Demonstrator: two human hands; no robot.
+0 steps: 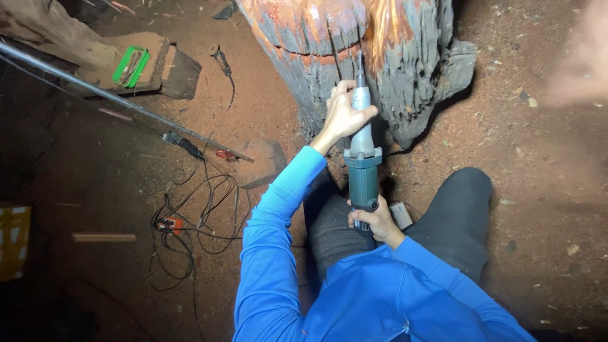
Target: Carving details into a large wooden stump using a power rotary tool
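Light fell from near the head, bright on the carved stump and the blue sleeves. The left side sank into deep shadow. A pale, blurred haze smeared the far right corner, and glare sheened the stump's orange wood.

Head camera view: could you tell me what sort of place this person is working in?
Probably a rough woodcarving workshop with a dirt floor. A big carved tree stump stands on reddish sawdust-strewn ground, the left hand and right hand hold a die grinder against it, and cables lie around.

head camera looks steeply down, close in.
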